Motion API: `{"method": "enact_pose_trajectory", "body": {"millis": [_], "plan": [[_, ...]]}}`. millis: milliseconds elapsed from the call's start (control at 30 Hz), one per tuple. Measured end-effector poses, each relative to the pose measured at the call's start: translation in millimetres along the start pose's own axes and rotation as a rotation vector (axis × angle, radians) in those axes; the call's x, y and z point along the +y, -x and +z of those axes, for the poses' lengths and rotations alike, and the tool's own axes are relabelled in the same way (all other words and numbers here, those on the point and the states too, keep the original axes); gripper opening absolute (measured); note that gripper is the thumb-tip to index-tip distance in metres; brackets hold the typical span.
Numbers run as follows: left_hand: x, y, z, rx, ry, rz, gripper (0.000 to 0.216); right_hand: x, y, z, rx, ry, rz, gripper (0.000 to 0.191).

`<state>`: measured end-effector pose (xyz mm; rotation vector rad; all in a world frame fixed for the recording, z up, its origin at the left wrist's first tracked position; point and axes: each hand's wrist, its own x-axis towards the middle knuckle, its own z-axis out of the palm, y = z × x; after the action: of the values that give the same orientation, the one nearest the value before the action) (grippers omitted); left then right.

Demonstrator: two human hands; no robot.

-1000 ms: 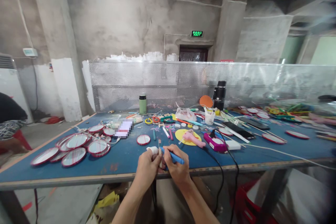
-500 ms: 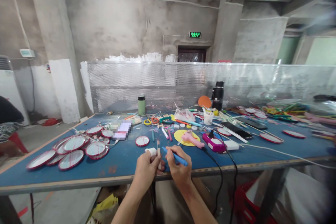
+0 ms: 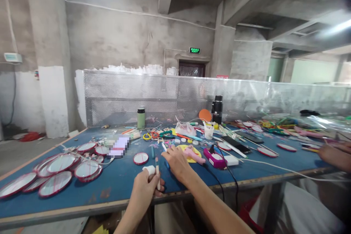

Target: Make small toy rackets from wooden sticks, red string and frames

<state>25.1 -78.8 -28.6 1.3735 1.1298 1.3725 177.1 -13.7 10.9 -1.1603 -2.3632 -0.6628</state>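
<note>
My left hand (image 3: 145, 185) is closed around a flat wooden stick (image 3: 157, 171) that stands nearly upright above the table's front edge. Something white (image 3: 148, 169), a wrap or wad, shows at its index finger. My right hand (image 3: 177, 162) reaches forward, palm down, fingers stretched over the pens. Its fingertips are by a white pen (image 3: 163, 147); whether they touch it is unclear. Under that hand a blue pen (image 3: 167, 165) shows in part. A teal pen (image 3: 153, 152) and a small round red-rimmed disc (image 3: 140, 158) lie to the left.
Red-rimmed discs (image 3: 56, 182) are heaped at left beside a phone (image 3: 119, 145). Right of my hand are a yellow disc with a pink glue gun (image 3: 193, 154), a purple power strip (image 3: 214, 158) and cables. Bottles (image 3: 140, 119) stand behind. Another person's hand (image 3: 336, 155) is at far right.
My right hand has let go of the blue pen and moved forward over the pens. My left hand still holds the stick. The view has shifted, and another person's hand shows at right.
</note>
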Motion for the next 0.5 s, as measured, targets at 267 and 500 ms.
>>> {"method": "enact_pose_trajectory", "body": {"millis": [267, 500], "plan": [[-2.5, 0.0, -1.3, -0.009, -0.027, 0.001, 0.037, 3.7, -43.4, 21.4, -0.188, 0.138, -0.070, 0.021], [-0.4, 1.3, 1.4, -0.007, 0.061, -0.019, 0.032, 45.8, -53.0, -3.4, -0.272, 0.237, -0.032, 0.014]]}}
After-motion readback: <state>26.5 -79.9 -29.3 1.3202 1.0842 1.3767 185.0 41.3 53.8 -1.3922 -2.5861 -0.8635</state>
